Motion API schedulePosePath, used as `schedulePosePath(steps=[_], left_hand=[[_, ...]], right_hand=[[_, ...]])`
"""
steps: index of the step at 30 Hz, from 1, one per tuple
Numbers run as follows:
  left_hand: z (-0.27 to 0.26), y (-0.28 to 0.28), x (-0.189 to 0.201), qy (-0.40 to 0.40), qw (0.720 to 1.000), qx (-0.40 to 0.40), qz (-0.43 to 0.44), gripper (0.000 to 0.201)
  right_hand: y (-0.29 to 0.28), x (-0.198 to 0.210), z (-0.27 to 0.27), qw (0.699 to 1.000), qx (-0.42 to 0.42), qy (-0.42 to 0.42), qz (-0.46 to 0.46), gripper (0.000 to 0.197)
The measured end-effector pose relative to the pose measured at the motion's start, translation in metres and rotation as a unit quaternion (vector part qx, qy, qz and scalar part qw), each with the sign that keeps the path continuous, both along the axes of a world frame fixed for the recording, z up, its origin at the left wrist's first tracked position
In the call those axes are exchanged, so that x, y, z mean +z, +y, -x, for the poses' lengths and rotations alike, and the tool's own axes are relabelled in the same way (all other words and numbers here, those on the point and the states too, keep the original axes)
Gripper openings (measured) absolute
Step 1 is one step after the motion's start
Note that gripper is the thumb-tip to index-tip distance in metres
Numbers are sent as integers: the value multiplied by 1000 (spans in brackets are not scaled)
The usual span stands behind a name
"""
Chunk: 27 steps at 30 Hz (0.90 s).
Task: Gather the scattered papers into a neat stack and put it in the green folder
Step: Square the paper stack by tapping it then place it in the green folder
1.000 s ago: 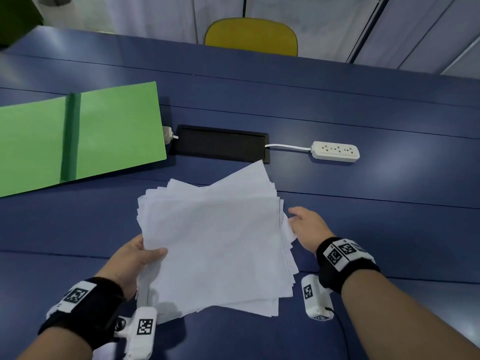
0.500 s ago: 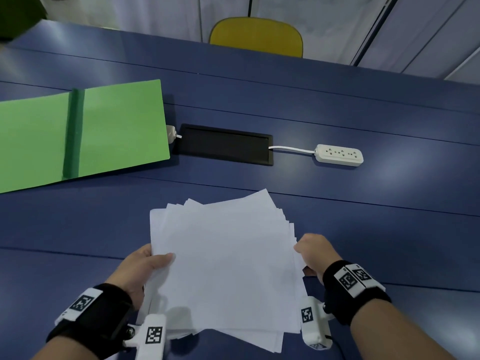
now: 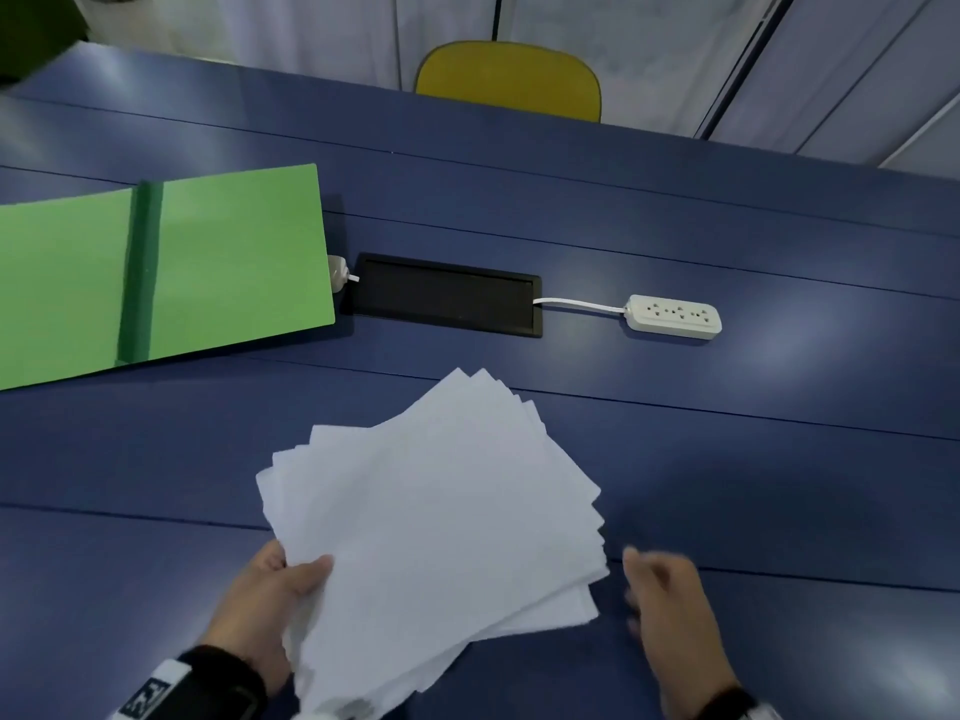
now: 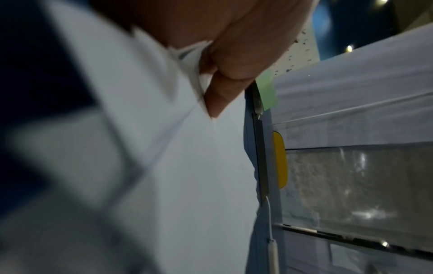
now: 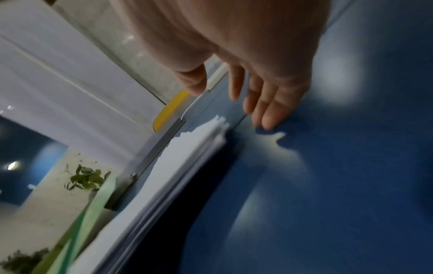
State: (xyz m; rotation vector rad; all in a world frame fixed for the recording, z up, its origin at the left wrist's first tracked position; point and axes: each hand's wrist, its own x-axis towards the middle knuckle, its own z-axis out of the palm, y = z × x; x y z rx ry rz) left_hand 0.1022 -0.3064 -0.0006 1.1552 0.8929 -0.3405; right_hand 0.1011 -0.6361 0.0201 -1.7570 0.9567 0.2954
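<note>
A loose, fanned stack of white papers (image 3: 436, 517) sits at the near middle of the blue table, its corners not lined up. My left hand (image 3: 270, 600) pinches the stack's near left corner, thumb on top; the left wrist view shows the thumb (image 4: 220, 100) pressed on the papers (image 4: 187, 176). My right hand (image 3: 665, 600) is just right of the stack, apart from it, fingers (image 5: 269, 111) loosely spread above the table beside the stack's edge (image 5: 182, 166). The green folder (image 3: 156, 272) lies open and flat at the far left.
A black cable hatch (image 3: 447, 296) is set in the table beyond the papers, with a white power strip (image 3: 674, 317) and its cord to the right. A yellow chair (image 3: 509, 80) stands behind the far edge. A plant (image 5: 86, 178) shows in the right wrist view.
My right hand has let go of the stack's right edge and pulled back to the right. The stack has swung so its far corner points away, held by my left hand alone.
</note>
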Motion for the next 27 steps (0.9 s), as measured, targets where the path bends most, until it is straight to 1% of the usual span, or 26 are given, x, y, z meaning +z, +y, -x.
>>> schedulePosePath(steps=[1,2,3,4,5,6,7,8,9,11,13,14,15,17,19,20,21,23,25,27], left_hand=[[5,-7,-2,1,1000,28,1,13],[11,-14,-5,2,999,50,0,12],[16,-22,-8,1,998,61,-3,11],[21,-30,-12,2,998,66,-8,13],[25,-38,-14,3,998,67,-8,13],[29,-46,-14,3,998,62,0,12],[33,-53,-15,7,998,52,17,14],[35,-57,-14,15,998,42,44,18],[36,-58,-11,23,996,32,74,20],[30,-40,-7,25,994,27,104,23],[13,-9,-6,16,994,20,103,41],[2,4,-4,14,995,-1,98,49],[-9,13,-3,18,995,-30,89,52],[-27,13,4,25,993,-103,55,45],[-38,-1,5,4,986,-168,15,32],[-40,-11,5,-12,982,-186,-8,25],[-42,-22,7,-24,980,-195,-32,20],[-42,-40,11,-36,977,-202,-54,20],[-40,-48,13,-35,981,-186,-39,25],[-38,-46,13,-38,990,-133,11,34]], right_hand=[[1,0,10,996,-10,66,-60,59],[5,-1,17,980,-9,134,-144,66],[12,-3,22,956,-13,174,-237,65],[20,-5,24,932,-30,181,-313,58],[29,-7,24,917,-55,152,-364,44],[37,-10,23,909,-80,102,-395,36],[44,-16,21,906,-105,48,-407,30],[48,-24,18,909,-127,6,-397,28],[50,-29,14,917,-141,-19,-372,29],[44,-37,6,939,-131,-38,-315,30],[28,-37,3,960,-83,-44,-264,28],[19,-35,3,967,-47,-40,-246,28],[10,-34,3,972,-10,-29,-235,29],[-5,-31,2,969,60,0,-240,33],[-10,-25,-4,963,130,27,-237,36],[-9,-23,-7,962,159,32,-221,36],[-5,-21,-11,963,179,27,-201,34],[3,-18,-19,970,181,4,-164,28],[9,-15,-26,973,177,-11,-145,25],[10,-12,-31,972,191,-15,-136,25]])
